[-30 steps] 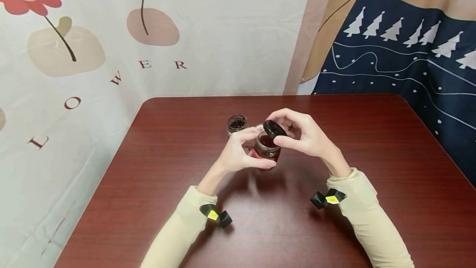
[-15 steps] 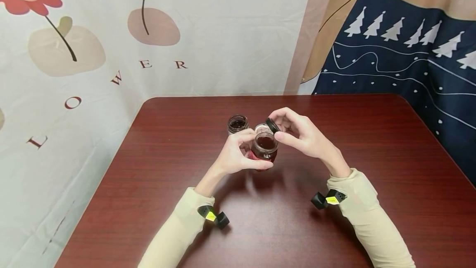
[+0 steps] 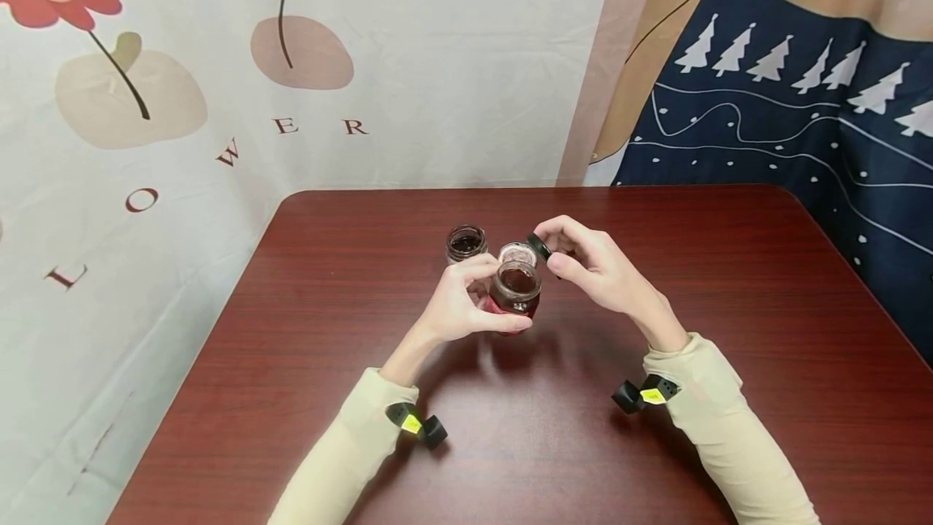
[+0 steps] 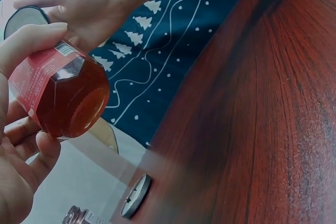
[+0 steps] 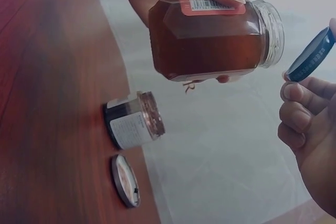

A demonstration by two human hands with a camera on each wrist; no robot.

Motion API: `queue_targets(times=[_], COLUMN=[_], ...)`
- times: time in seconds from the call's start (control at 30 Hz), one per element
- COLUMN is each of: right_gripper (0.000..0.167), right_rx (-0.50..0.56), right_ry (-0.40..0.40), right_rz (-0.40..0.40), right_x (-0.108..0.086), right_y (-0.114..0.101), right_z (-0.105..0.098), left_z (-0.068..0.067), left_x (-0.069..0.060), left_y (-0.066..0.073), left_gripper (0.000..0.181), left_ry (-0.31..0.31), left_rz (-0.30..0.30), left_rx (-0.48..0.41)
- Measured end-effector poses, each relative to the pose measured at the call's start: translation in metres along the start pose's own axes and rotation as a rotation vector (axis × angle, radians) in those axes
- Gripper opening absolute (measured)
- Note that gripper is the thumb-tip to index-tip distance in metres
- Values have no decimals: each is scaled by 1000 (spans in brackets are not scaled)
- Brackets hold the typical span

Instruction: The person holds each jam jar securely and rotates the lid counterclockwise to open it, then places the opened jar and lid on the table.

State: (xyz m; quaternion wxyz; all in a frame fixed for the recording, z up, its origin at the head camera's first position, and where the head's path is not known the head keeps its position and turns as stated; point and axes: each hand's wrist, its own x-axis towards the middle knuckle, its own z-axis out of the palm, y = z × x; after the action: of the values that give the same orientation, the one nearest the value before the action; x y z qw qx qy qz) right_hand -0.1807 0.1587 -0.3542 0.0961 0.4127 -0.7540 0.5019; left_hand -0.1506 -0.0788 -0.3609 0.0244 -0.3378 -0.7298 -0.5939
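Note:
My left hand point(image 3: 457, 300) grips a faceted glass jar point(image 3: 516, 288) of amber-brown liquid, lifted above the table. A red label with a barcode wraps its side in the left wrist view, partly under the fingers. The jar's mouth is uncovered. Just beyond the rim, on its right, my right hand point(image 3: 601, 267) pinches a black lid point(image 5: 312, 56) by its edge. The lid is tilted and apart from the jar. Behind my left hand a smaller uncovered jar point(image 3: 466, 241) with dark contents stands on the table.
A loose lid point(image 3: 518, 253) lies with its pale inside up on the reddish-brown table point(image 3: 350, 282), beside the smaller jar. A white flower-print cloth point(image 3: 452, 63) hangs at the back and left, a navy tree-print cloth point(image 3: 773, 120) at the right.
The black lid has moved from over the jar's mouth to its right, in my right hand. My left hand has shifted slightly left with the jar, so the loose lid shows more.

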Motion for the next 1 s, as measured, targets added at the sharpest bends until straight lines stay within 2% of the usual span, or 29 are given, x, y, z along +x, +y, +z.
queue_targets(times=[0.2, 0.43, 0.87, 1.0], right_gripper=[43, 34, 29, 32], right_rx=[-33, -16, 68, 75], right_ry=[27, 24, -10, -28], right_rz=[-4, 21, 70, 85], right_x=[-5, -6, -7, -6], right_y=[3, 3, 6, 6], right_z=[-2, -4, -4, -4], left_z=[-1, -1, 0, 0], left_x=[-1, -1, -2, -2], left_y=[-2, -39, -45, -38], left_gripper=[35, 38, 41, 42], left_ry=[14, 29, 42, 48], left_rz=[11, 1, 29, 20], left_rx=[-23, -5, -21, -7])
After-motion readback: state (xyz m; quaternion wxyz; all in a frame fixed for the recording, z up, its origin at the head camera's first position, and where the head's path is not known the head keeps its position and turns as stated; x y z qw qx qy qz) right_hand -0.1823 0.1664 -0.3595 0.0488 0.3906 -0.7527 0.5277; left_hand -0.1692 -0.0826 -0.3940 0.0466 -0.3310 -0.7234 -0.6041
